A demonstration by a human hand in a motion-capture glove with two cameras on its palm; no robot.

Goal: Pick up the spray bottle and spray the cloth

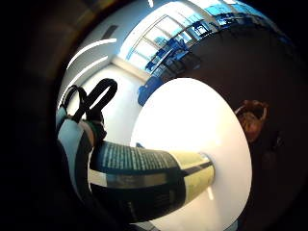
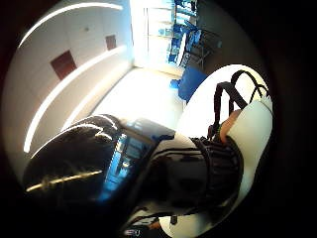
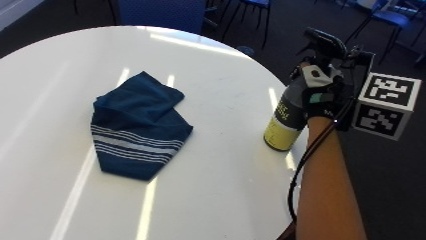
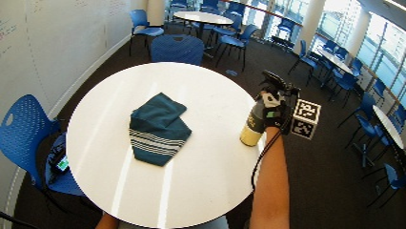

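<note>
A spray bottle (image 3: 287,121) with a dark body, yellow base and black trigger head stands upright near the right edge of the round white table (image 3: 219,175). My gloved right hand (image 3: 321,92) grips its upper body just below the trigger head, fingers curled round it. In the wide outside view the hand (image 4: 273,109) and the bottle (image 4: 252,128) stand the same way. Both palm views are filled by the bottle (image 1: 149,180) (image 2: 129,168) close to the palm. A dark blue cloth (image 3: 136,124) with white stripes lies crumpled on the table's middle, well to the left of the bottle (image 4: 156,128).
Blue chairs (image 4: 170,47) stand around the table, one at the far side and one (image 4: 22,138) at the left. A second round table (image 4: 204,18) with chairs is further back. Dark carpet surrounds the table.
</note>
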